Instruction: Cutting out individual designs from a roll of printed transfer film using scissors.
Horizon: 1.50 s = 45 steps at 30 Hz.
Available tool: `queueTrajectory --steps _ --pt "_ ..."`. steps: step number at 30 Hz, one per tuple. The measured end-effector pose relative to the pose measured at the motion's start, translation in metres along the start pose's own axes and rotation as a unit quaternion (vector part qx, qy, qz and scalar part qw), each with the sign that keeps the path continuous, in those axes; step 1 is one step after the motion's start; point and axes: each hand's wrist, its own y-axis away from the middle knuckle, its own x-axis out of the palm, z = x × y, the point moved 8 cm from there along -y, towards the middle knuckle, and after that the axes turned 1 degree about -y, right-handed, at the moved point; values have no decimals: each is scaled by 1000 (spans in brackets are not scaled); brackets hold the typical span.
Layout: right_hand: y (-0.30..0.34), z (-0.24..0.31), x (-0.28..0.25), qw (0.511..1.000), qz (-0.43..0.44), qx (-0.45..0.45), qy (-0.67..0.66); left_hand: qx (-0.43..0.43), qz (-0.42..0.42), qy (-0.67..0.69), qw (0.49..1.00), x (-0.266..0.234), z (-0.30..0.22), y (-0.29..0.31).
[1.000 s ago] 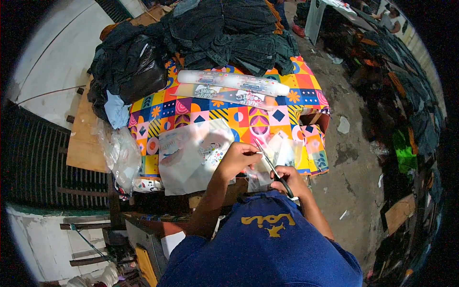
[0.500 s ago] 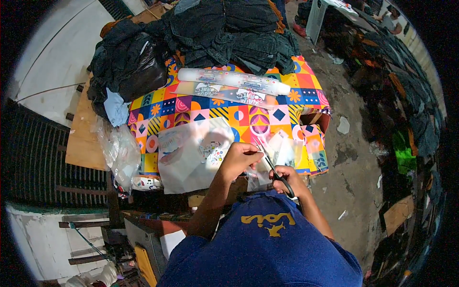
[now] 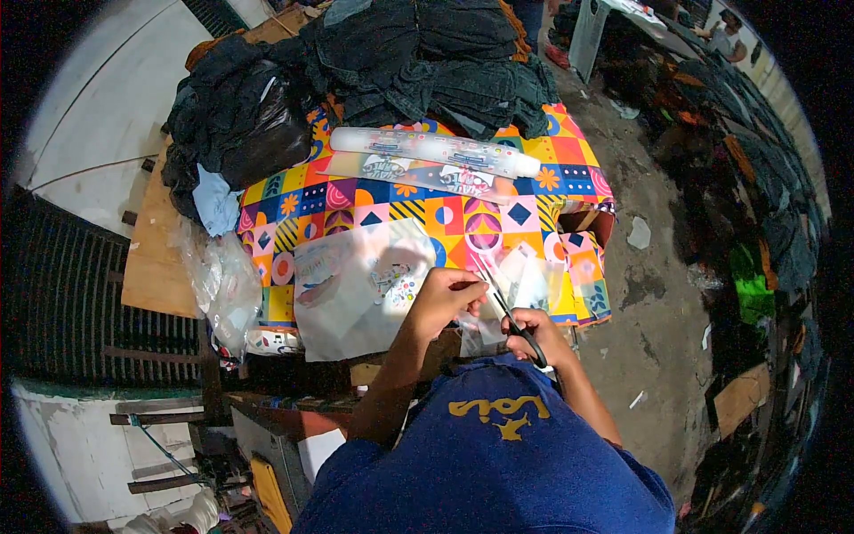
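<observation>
Barely anything has shifted in the head view over the last second: both hands keep to the same spot just right of and below the centre of the frame, and the scissors (image 3: 503,307) stay between them, at most turned slightly so that both slim blade tips show apart. That suggests a fine, careful stage of the work in hand, with no visible advance across this short span. The left hand (image 3: 442,301) is narrow, its thumb and fingers drawn together in a pinch beside the blades; a small pale bit seems to sit at the fingertips, though it is too small to identify. The right hand (image 3: 541,336) is closed around the black handles, with the blades pointing toward the upper left. Left of the hands, a whitish translucent sheet (image 3: 351,307) with small coloured prints lies on the brightly patterned bench (image 3: 302,201), while pale pieces (image 3: 531,276) lie just right of the blades. Above centre, a clear printed roll (image 3: 436,149) stretches across the bench, with dark garments (image 3: 427,67) heaped behind it along the top of the frame. At the left edge of the bench hangs a crumpled clear plastic bag (image 3: 224,289), below a light blue cloth (image 3: 216,203).
</observation>
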Motion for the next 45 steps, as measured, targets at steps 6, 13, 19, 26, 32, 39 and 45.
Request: queueTrajectory --steps 6,13,19,26,32,39,45 --pt "0 1 0 1000 8 -6 6 7 5 -39 999 1 -6 3" --pt "0 4 -1 998 5 -26 64 18 -1 -52 998 2 -9 4" --pt "1 3 0 999 -1 9 44 13 15 -69 997 2 -10 4" --pt "1 -1 -3 998 4 -8 69 16 16 -91 996 1 -9 2" --pt "2 2 2 999 0 9 30 19 8 -89 996 1 -5 1" --pt "1 -2 3 999 11 -1 -35 37 21 -66 997 7 -8 4" --pt "1 0 2 999 23 -9 -23 25 18 -51 998 8 -6 5"
